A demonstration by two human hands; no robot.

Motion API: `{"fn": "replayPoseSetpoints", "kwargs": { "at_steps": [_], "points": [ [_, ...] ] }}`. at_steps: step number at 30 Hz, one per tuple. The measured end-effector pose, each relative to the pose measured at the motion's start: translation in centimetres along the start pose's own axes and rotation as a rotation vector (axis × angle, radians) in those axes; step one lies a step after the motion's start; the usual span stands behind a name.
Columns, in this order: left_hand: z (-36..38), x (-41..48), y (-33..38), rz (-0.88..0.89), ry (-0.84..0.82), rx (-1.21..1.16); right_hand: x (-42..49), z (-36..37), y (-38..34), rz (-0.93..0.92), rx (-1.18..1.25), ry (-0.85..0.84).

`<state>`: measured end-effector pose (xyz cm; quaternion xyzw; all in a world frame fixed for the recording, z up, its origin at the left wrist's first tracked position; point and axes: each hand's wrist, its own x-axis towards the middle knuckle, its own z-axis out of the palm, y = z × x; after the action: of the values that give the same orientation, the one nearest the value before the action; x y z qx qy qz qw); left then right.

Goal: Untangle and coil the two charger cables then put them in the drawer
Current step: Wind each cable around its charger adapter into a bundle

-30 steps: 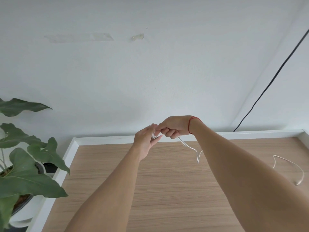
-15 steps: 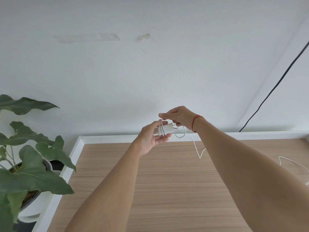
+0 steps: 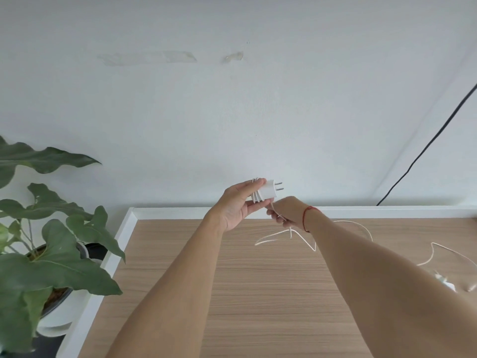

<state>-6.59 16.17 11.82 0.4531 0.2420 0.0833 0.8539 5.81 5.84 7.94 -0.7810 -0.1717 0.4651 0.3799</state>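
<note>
My left hand holds a white charger plug above the wooden table's far edge, its two prongs pointing right. Several turns of white cable are wound around the plug. My right hand, with a red string on the wrist, sits just below and right of the plug and pinches the loose cable, which trails down onto the table. A second white charger with its cable lies at the table's right side, partly hidden by my right arm. No drawer is in view.
The wooden table has a white raised rim against a white wall. A potted green plant stands off the table's left edge. A black cord runs down the wall at the right.
My right hand has swung from above the plug down below it, carrying the cable around the plug. The plug's prongs now show. The view has shifted, revealing the second charger.
</note>
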Motion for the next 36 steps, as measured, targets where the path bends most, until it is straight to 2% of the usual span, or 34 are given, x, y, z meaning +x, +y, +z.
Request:
{"fn": "replayPoseSetpoints", "kwargs": {
  "at_steps": [3,6,8,11,15,19,21,25,28,31,36],
  "points": [
    [0.2,0.4,-0.7,0.043,0.086,0.02,-0.1,1.6,-0.6,0.04,-0.239,-0.032],
    [-0.3,0.6,-1.9,0.042,0.149,0.185,0.0,1.7,-1.0,0.055,-0.388,-0.062],
    [-0.8,0.6,-2.2,-0.005,0.205,0.356,-0.2,1.1,-0.9,0.076,-0.409,-0.12],
    [-1.2,0.5,-2.4,-0.048,0.269,0.453,-0.4,0.6,-1.2,0.122,-0.381,-0.214],
    [-1.2,0.3,-2.8,-0.024,0.328,0.378,-0.8,0.6,-2.1,0.128,-0.282,-0.282],
    [-1.6,0.9,-3.3,0.056,0.363,0.23,-2.1,0.1,-3.6,-0.01,-0.279,-0.321],
    [-1.8,1.0,-3.5,0.101,0.386,0.219,-2.7,-0.4,-5.1,-0.1,-0.318,-0.297],
    [-1.8,1.1,-3.7,0.078,0.359,0.27,-3.6,-1.6,-8.1,-0.275,-0.337,-0.224],
    [-1.2,1.0,-3.2,0.057,0.305,0.138,-3.7,-1.8,-9.1,-0.366,-0.334,-0.137],
    [-0.6,0.6,-2.7,0.056,0.28,0.039,-3.2,-1.9,-9.0,-0.409,-0.408,-0.051],
    [-1.5,-0.1,-2.8,0.046,0.29,0.092,-2.0,-2.2,-7.2,-0.41,-0.402,0.062]
  ]
}}
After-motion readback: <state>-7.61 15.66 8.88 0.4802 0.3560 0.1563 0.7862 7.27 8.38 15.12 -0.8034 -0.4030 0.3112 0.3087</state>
